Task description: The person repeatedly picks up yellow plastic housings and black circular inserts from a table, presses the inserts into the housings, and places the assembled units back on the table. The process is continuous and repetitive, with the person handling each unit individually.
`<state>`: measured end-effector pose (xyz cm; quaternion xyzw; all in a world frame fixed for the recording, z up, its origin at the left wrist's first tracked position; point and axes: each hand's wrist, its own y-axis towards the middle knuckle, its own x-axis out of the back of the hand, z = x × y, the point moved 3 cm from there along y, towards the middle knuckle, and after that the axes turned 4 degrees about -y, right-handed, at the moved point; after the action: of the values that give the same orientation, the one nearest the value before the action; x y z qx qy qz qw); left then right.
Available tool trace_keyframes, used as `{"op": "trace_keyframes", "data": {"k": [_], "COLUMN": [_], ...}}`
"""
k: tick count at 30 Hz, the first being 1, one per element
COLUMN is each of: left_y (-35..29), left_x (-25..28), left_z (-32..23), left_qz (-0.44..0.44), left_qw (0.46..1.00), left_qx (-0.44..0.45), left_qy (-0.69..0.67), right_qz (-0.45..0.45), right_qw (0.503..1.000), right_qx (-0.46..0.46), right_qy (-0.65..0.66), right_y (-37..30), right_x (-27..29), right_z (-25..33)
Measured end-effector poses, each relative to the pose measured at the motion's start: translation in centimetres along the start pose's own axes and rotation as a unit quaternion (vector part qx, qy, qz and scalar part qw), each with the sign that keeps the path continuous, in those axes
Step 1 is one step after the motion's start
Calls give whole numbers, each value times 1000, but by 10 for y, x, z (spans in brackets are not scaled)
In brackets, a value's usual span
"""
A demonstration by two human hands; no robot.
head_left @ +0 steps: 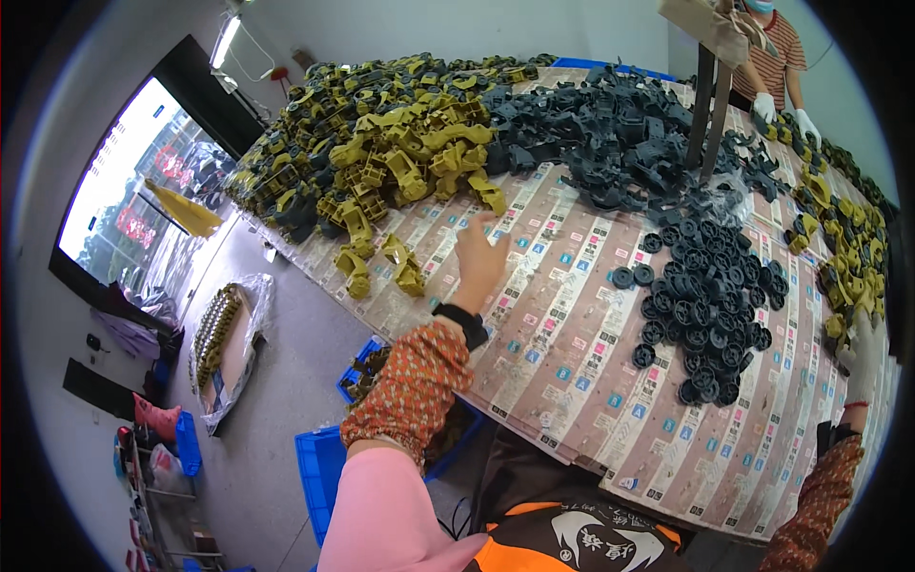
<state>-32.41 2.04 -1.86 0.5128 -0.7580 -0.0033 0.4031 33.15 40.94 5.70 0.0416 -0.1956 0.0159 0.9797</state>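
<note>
My left hand (481, 255) reaches over the table just short of the yellow-green plastic parts (410, 157), its fingers apart and nothing visible in them. Closest to its fingertips is one yellow-green part (488, 194) at the pile's near edge. Two more loose clusters of the same parts lie to its left. My right hand (861, 367) is at the far right rim, beside a second heap of yellow-green parts (843, 253). Its fingers are blurred and cannot be made out. Between the hands sits a mound of dark round wheels (701, 310).
Dark grey plastic parts (610, 133) are heaped at the back, near an upright post (705, 105). Across the table a person in white gloves (765, 107) handles parts. Blue crates (324, 472) stand below the table's left edge. A wrapped board (229, 348) lies on the floor.
</note>
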Motion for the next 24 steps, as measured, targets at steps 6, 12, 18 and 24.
{"op": "trace_keyframes", "data": {"k": [6,12,18,24], "left_y": [110,177,84,-58], "left_x": [-58,-54,-56,7], "left_z": [48,208,79,-12], "left_qz": [-25,73,157,277], "left_qw": [993,853,853,660], "left_qx": [112,-142,310,330], "left_qy": [-16,496,-389,-615], "right_qz": [60,168,121,39], "right_qw": [989,945,923,900], "right_qx": [73,183,165,188], "right_qy": [-118,-214,-327,-391], "right_y": [-100,-138,-93,12], "right_x": [-71,-136,-142,-175], "right_z": [49,80,59,13]}}
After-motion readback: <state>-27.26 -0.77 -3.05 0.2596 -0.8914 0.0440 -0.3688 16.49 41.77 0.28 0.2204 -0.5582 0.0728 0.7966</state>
